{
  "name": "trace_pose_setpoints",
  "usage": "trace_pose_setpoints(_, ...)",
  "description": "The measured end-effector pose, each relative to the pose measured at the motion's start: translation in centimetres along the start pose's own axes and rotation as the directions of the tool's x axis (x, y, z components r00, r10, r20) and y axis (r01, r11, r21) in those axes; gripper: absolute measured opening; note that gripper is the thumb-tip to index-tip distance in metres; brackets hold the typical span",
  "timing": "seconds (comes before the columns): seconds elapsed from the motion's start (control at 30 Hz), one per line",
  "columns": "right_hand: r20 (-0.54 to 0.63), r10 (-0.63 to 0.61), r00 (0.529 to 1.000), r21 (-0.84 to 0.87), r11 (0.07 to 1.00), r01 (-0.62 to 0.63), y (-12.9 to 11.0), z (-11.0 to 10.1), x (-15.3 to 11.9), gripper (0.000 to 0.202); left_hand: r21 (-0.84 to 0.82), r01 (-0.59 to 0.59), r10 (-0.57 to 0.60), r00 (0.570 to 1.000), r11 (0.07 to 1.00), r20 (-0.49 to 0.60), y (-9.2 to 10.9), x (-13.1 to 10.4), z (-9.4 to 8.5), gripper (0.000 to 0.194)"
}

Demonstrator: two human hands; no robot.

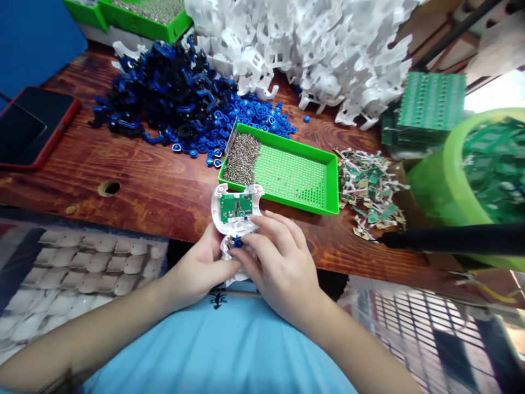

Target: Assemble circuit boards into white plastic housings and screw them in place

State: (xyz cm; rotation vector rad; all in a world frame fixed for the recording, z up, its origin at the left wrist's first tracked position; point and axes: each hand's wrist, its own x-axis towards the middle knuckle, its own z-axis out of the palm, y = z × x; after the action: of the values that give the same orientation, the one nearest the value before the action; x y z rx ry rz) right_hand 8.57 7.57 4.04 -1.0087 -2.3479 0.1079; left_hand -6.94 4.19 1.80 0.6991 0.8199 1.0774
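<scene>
A white plastic housing [217, 218] with a green circuit board [237, 208] in its upper part is held at the table's front edge, close to my body. My left hand [202, 265] grips its lower left side, thumb lying across the front. My right hand [276, 249] is closed at the lower right, thumb and index finger pinching a small blue plastic piece [238, 241] against the housing below the board. Fingers hide much of the housing's lower part. Just beyond it, a green perforated tray [295, 169] holds small metal screws [243, 158] at its left end.
Behind the tray lie small blue pieces [262, 116], black-and-blue parts [164, 87] and a heap of white housings [303, 38]. Small wired boards [373, 186], stacked green panels [432, 101] and a green bucket [437, 175] are right. A phone [36, 126] lies left; a dark bar [451, 239] juts in.
</scene>
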Motion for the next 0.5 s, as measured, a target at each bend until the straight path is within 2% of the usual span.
trace_pose_setpoints(0.27,0.024,0.037,0.999,0.109,0.993,-0.040,0.3,-0.7,-0.1,0.017,-0.008,0.040,-0.040,0.999,0.999,-0.025,-0.1,0.0,0.2,0.066)
trace_pose_setpoints(0.37,0.073,0.022,0.997,0.167,0.985,-0.034,0.4,-1.2,-0.1,0.008,-0.001,0.054,-0.054,0.998,0.999,-0.039,-0.1,0.1,0.2,0.066)
trace_pose_setpoints(0.5,0.134,-0.005,0.991,0.179,0.984,-0.020,0.5,-1.3,-0.2,0.013,0.043,0.051,-0.047,0.996,0.998,-0.073,0.4,0.2,0.7,0.065)
